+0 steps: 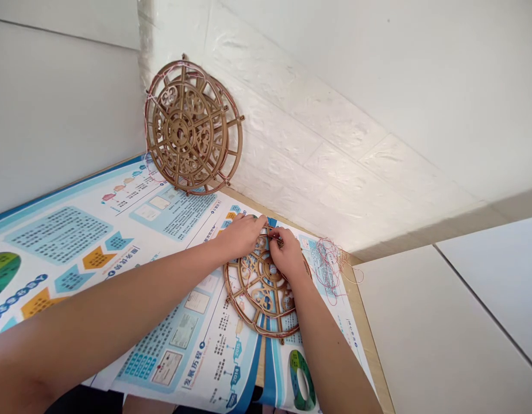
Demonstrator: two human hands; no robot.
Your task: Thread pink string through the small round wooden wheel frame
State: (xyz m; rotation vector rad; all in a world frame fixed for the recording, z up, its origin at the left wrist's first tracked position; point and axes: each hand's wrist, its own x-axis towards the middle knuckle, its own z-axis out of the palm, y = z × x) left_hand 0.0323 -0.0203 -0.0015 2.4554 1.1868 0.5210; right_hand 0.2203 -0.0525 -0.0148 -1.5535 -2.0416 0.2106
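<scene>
A round brown openwork wheel frame (243, 307), with spokes, scrollwork and thin reddish wire along its rings, lies flat on the printed sheets. My left hand (242, 234) has its fingers closed over the far rim. Close to its right, my right hand (287, 253) is bent over the upper part of the wheel, thumb and fingertips pinched together. What lies in that pinch is too small to make out. A loose tangle of thin pink and reddish wire (330, 267) rests just right of the wheel.
Several similar brown wheel frames (180, 132) wound with wire lean in a stack against the white wall (292, 132) at the back left. Printed blue and white sheets (119, 201) cover the wooden table. White panels (447, 310) stand at the right.
</scene>
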